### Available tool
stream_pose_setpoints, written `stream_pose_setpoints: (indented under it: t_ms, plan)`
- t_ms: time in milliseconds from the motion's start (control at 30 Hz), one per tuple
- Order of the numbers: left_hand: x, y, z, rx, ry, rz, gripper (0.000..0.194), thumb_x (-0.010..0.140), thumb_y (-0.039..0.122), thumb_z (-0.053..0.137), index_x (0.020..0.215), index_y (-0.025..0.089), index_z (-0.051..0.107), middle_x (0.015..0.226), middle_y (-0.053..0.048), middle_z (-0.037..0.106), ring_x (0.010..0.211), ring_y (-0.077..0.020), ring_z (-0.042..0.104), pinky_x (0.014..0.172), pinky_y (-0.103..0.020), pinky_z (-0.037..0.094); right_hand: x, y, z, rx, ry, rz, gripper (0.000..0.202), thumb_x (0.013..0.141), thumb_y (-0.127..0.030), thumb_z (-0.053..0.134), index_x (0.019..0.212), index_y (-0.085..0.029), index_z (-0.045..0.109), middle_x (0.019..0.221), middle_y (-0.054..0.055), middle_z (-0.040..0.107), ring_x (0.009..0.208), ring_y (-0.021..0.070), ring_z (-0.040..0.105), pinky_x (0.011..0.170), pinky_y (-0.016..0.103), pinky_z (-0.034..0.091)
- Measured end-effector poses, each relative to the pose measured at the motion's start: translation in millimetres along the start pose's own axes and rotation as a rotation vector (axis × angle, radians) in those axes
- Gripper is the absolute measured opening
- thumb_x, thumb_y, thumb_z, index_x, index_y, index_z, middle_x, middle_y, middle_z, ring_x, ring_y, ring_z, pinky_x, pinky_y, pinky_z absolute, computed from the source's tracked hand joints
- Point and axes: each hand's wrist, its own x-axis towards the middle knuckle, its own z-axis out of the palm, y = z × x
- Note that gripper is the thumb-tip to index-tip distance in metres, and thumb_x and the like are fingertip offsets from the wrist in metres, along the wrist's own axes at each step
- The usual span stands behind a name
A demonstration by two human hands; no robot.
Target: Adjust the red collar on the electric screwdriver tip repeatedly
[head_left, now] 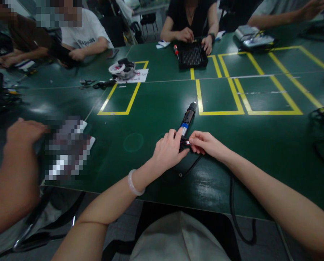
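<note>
An electric screwdriver, black with a blue band and a thin bit, lies on the green table with its tip pointing away from me. My left hand is closed over its rear end, which the fingers partly hide. Right beside it, my right hand pinches something small, partly white, at the back of the screwdriver; what it is cannot be made out. A black cable runs on the table below both hands.
Yellow tape marks rectangles on the table. Across it, a person works over a black tray, near a red screwdriver. Tape rolls lie back left. A neighbour's arm reaches in at left. A thick cable hangs off the front edge.
</note>
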Motion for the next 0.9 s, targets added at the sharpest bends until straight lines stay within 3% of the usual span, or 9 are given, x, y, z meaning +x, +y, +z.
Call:
stream_pose_setpoints:
  t_ms: [200, 400, 567, 733, 900]
  plan:
    - [-1.1, -2.1, 0.1, -0.003, 0.019, 0.018, 0.068, 0.092, 0.054, 0.054, 0.148, 0.021, 0.033, 0.122, -0.013, 0.054, 0.107, -0.0275, 0.060, 0.076, -0.036, 0.052, -0.6, 2.3, -1.6, 0.063, -0.067, -0.077, 0.022, 0.086, -0.038, 0.067, 0.089, -0.018, 0.057, 0.067, -0.001, 0.064, 0.053, 0.0093, 0.055, 0.042, 0.017, 0.040]
    - [-1.2, -6.3, 1.9, -0.024, 0.015, 0.019, 0.078, 0.085, 0.056, 0.063, 0.148, 0.025, 0.031, 0.124, -0.012, 0.053, 0.109, -0.0271, 0.060, 0.078, -0.035, 0.052, -1.7, 2.6, -5.1, 0.060, -0.145, -0.145, 0.027, 0.080, -0.036, 0.075, 0.094, -0.018, 0.062, 0.070, -0.002, 0.059, 0.058, 0.0101, 0.054, 0.048, 0.021, 0.046]
    - [-1.5, -5.8, 2.0, -0.017, 0.018, 0.027, 0.079, 0.085, 0.057, 0.063, 0.148, 0.023, 0.030, 0.125, -0.012, 0.053, 0.108, -0.0271, 0.060, 0.077, -0.035, 0.052, -3.0, 3.2, -2.7, -0.119, -0.124, -0.186, 0.012, 0.089, -0.030, 0.063, 0.091, -0.019, 0.059, 0.070, -0.003, 0.055, 0.058, 0.0108, 0.052, 0.050, 0.022, 0.043]
    - [-2.7, -4.3, 0.5, -0.007, 0.023, 0.021, 0.074, 0.088, 0.057, 0.060, 0.148, 0.024, 0.031, 0.123, -0.010, 0.052, 0.108, -0.0255, 0.059, 0.079, -0.034, 0.052, -2.3, 6.0, -2.8, -0.353, -0.057, -0.252, 0.011, 0.087, -0.025, 0.064, 0.094, -0.019, 0.057, 0.077, -0.001, 0.061, 0.063, 0.0118, 0.055, 0.058, 0.024, 0.042]
    - [-2.2, -2.8, -0.2, 0.002, 0.028, 0.017, 0.074, 0.087, 0.057, 0.062, 0.146, 0.023, 0.033, 0.121, -0.009, 0.052, 0.106, -0.0247, 0.060, 0.078, -0.033, 0.052, -1.4, 4.1, -3.9, -0.447, -0.007, -0.303, 0.008, 0.085, -0.025, 0.065, 0.086, -0.018, 0.061, 0.075, 0.000, 0.059, 0.064, 0.0128, 0.055, 0.060, 0.026, 0.042]
